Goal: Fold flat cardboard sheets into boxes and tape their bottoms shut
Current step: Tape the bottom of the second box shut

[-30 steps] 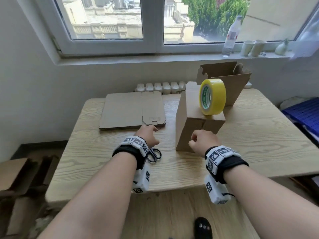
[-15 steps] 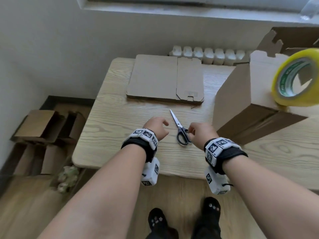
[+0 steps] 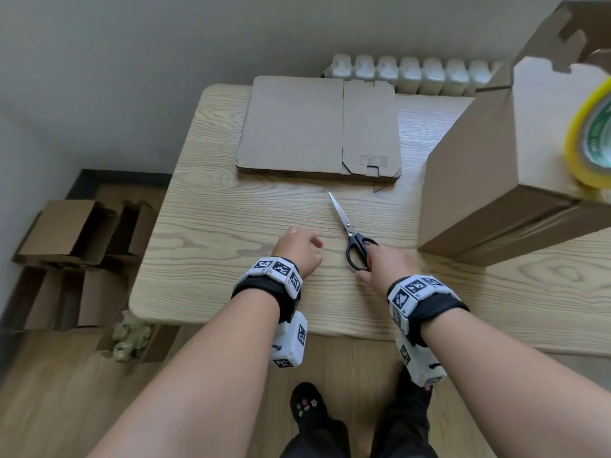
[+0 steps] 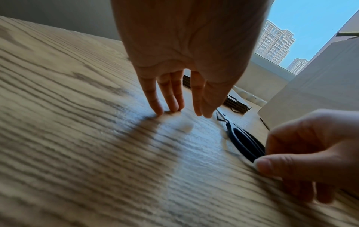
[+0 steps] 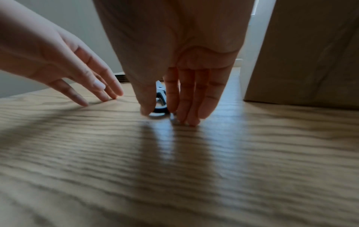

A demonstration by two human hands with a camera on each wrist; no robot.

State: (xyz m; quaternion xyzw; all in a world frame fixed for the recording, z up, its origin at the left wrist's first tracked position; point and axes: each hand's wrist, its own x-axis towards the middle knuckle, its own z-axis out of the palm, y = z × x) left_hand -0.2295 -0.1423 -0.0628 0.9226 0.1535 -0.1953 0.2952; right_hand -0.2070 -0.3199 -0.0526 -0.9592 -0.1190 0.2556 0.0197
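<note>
The table [image 3: 231, 226] is pale wood with a strong wavy grain and a rounded near-left corner. At its upper centre in the head view lies a stack of flat sheets [image 3: 297, 127], plain brown corrugated cardboard, rectangular, with a notched tab and a small printed label at the lower right corner. The stack's fluted edges show dark in the left wrist view [image 4: 236, 104].

At the right edge of the head view stands a folded box [image 3: 489, 166], matte brown, with a glossy strip of clear tape along its lower face. A tape roll [image 3: 591, 140], yellow and translucent with a green-printed core, rests on top of it at the far right. In the right wrist view the box [image 5: 303, 53] fills the upper right.

Scissors [image 3: 350, 233] lie flat at frame centre, steel blades closed and pointing to the upper left, black oval handles toward the person.

The left hand [image 3: 297, 251] holds nothing; its fingers [image 4: 153, 98] are nearly straight, tips touching the bare table left of the scissors. The right hand [image 3: 386, 264] is at the scissor handles, thumb and fingers [image 5: 170, 92] reaching down on either side of a handle loop; a firm pinch cannot be confirmed.

Folded boxes [image 3: 76, 233] sit on the floor at the lower left.
</note>
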